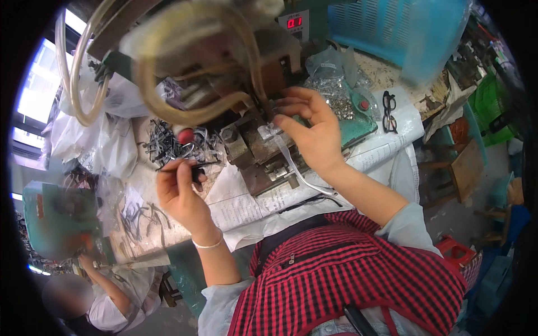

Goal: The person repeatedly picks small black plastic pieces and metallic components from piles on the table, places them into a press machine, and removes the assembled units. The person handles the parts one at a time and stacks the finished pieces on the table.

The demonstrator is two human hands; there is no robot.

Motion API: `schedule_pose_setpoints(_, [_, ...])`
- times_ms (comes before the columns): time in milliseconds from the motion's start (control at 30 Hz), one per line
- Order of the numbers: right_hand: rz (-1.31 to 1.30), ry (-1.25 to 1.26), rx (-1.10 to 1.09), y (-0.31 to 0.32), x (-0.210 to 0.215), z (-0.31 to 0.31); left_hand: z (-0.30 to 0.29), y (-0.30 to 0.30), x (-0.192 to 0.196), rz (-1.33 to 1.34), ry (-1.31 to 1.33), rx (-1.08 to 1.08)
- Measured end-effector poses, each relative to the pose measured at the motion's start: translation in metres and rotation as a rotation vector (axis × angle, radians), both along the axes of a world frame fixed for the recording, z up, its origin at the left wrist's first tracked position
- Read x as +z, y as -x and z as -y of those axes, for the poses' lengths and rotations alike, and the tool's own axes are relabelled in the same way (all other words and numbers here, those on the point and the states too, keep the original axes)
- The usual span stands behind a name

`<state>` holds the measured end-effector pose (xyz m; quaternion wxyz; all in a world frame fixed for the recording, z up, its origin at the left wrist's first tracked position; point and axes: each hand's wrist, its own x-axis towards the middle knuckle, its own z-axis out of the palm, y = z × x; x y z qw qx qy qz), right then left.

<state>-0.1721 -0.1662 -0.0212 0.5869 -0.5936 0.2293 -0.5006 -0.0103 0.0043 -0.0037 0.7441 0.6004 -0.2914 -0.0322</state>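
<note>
Yellowish hose loop [190, 116], right hand [316, 134] pinching clear strip [289, 159] (slanting down-right), left hand [182, 190] holding dark strip [208, 163] nearly crosswise

Wearer's hands [316, 131]: two counted;
Black spectacles [386, 115]: one pair was seen;
Red-digit display [294, 22]: one noted;
Red ball knob [185, 136]: one noted;

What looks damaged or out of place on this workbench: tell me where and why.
The workbench top looks worn at the far right, its pale surface broken by dark, patchy areas. Dark strips lie in a loose tangle just beyond the left hand, pointing every way, though that may be normal.
</note>
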Motion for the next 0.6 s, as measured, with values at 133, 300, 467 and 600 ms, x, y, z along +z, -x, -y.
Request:
schedule_pose_setpoints(133, [0.039, -0.113, 0.116, 0.000, 0.023, -0.015, -0.002, 0.021, 0.023, 0.291, 0.190, -0.006])
schedule_pose_setpoints(300, [-0.154, 0.105, 0.194, 0.037, 0.044, -0.024, 0.021, 0.056, 0.014, 1.128, -0.101, -0.083])
schedule_pose_setpoints(467, [-0.654, 0.280, 0.003, 0.070, -0.023, 0.040, 0.059, 0.062, 0.001, 1.314, -0.038, -0.111])
schedule_pose_setpoints(600, [-0.736, 0.445, -0.086, 0.102, -0.057, 0.051, 0.066, 0.062, -0.008, 1.311, -0.013, -0.144])
